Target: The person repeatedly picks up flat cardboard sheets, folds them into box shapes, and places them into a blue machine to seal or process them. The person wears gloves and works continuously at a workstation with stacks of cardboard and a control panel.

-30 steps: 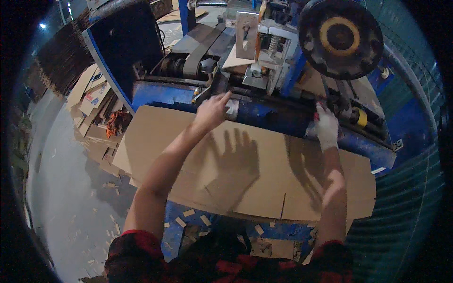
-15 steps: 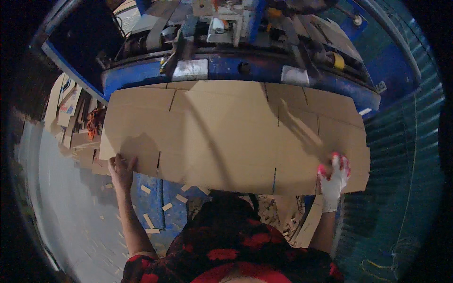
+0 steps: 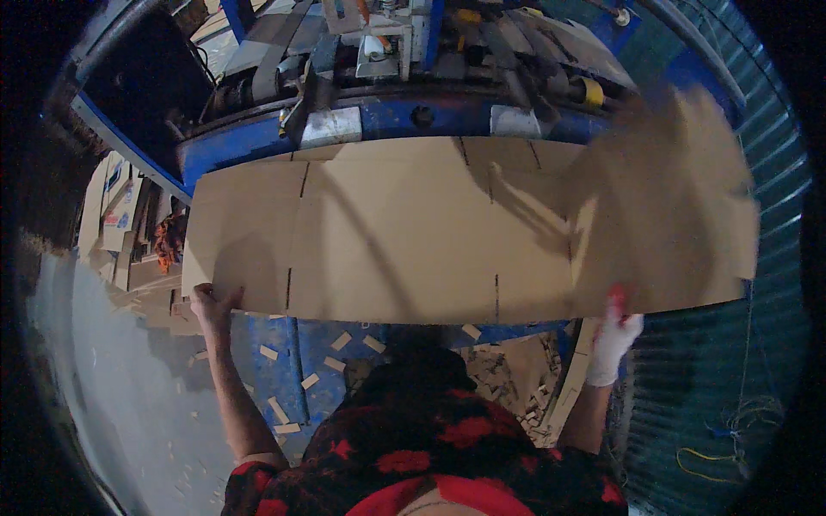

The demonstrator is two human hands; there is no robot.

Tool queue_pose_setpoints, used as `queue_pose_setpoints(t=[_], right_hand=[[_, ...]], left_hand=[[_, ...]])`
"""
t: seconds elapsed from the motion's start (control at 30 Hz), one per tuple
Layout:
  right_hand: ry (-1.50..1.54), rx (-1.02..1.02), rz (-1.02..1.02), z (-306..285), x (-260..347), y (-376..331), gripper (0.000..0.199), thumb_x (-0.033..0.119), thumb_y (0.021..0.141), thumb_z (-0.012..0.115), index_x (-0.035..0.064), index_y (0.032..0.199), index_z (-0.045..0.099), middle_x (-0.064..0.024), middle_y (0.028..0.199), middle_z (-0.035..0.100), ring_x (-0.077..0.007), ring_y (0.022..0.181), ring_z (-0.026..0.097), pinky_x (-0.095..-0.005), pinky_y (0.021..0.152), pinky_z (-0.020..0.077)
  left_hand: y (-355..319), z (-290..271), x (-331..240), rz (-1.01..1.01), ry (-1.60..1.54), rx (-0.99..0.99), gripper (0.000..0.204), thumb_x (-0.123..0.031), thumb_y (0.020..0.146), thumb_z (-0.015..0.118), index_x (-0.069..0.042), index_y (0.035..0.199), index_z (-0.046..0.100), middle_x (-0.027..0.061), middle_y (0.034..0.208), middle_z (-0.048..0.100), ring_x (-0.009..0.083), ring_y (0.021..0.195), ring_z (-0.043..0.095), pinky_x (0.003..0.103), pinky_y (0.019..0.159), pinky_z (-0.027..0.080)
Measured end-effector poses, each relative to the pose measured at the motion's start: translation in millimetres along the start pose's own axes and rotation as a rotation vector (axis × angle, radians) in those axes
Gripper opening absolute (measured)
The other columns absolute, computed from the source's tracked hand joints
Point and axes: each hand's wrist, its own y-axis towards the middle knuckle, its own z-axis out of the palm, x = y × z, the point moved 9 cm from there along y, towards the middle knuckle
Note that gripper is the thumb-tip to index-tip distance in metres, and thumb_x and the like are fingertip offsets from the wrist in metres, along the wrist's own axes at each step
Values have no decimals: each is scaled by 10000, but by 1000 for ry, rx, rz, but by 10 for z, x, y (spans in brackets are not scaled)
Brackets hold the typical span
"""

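A wide, slotted brown cardboard sheet (image 3: 439,232) spans the space before me, its far edge at the blue machine. My bare left hand (image 3: 215,305) closes on its near left corner, the thumb showing on top. On the near edge at the right, my right hand (image 3: 618,331), in a white glove with red fingertips, grips the sheet with the thumb above; its other fingers are hidden beneath. The right end panel (image 3: 680,206) is lifted and bent at its crease, its far part blurred by motion.
Behind the sheet stands the blue machine (image 3: 387,119) with belts and rollers. Stacked cardboard (image 3: 120,219) and an orange-red cloth (image 3: 169,243) lie at the left. Small cardboard scraps (image 3: 520,378) litter the blue base and floor. A green corrugated wall (image 3: 688,370) runs along the right.
The sheet's right end has risen and bent up from lying flat. My right hand has gone from lying over the panel to gripping its near edge. The left hand keeps its corner.
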Motion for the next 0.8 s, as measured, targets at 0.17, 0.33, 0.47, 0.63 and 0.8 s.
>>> queue_pose_setpoints(t=[0.17,0.33,0.47,0.63,0.8], right_hand=[[-903,746,-821,1458,660,-817,576,101,649,714,73,1202,555,-152,1289,443,-407,1228,414,-528,999,342],[-1094,822,-1030,1602,496,-788,546,183,683,675,121,1215,569,-160,1249,480,-431,1206,428,-592,954,337],[-1076,689,-1134,1595,507,-549,581,142,657,663,130,1229,565,-142,1261,485,-395,1199,446,-563,930,364],[-1006,534,-1247,1941,609,-96,529,122,704,629,144,1230,572,-134,1272,502,-366,1181,463,-531,934,384],[-893,556,-1215,2163,537,157,388,108,766,570,133,1148,633,-109,1248,536,-343,1127,517,-486,912,427]], left_hand=[[-429,-298,-746,200,-478,-138,482,-106,739,751,17,1134,503,142,1077,538,241,1036,515,374,897,430],[-862,367,-1262,98,-480,133,577,-14,790,669,-17,1326,456,134,1235,553,231,1124,522,352,957,409],[-997,566,-2015,657,-401,251,588,51,771,605,-48,1336,476,160,1342,505,294,1245,477,381,1017,382],[-556,842,-2520,815,-366,203,605,88,771,552,-72,1347,465,183,1344,492,338,1248,469,382,1031,376],[-380,659,-2322,615,-420,-223,502,28,807,585,-83,1291,513,205,1364,419,373,1247,409,436,1035,330]])
